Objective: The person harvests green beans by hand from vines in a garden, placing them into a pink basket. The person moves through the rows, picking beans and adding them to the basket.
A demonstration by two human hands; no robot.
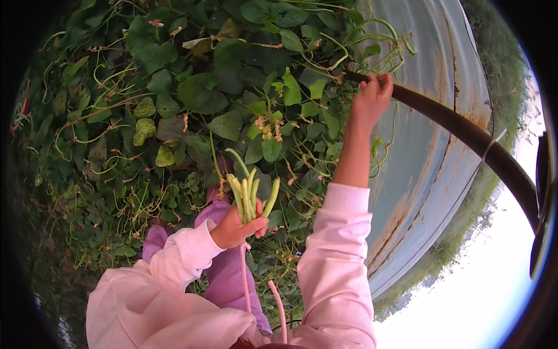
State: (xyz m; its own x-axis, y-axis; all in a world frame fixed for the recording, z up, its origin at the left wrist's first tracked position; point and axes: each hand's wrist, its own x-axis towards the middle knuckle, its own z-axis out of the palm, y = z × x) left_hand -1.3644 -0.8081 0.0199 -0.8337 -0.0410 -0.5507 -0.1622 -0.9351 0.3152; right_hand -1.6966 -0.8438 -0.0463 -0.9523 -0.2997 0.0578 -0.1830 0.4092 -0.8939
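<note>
My left hand [242, 227], low and near the middle, is closed around a bunch of pale green bean pods [247, 196]. The pods point upward, their lower ends hidden in the fist. My right hand [372, 98] is stretched out to the upper right, its bent fingers at a dark brown pole [440, 109] among the vines. Whether those fingers hold the pole, a stem or nothing cannot be made out. Just above them, curling green tendrils or thin pods [394, 39] hang over a pale plastic sheet [405, 161].
Dense leafy bean vines [202, 94] fill the left and middle, with yellowed leaves and dried flower clusters [270, 126]. A tie [492, 144] wraps the pole. The sheet has brown stains and long creases. Grass [418, 275] lies beyond it. Purple trousers [224, 266] stand among the plants.
</note>
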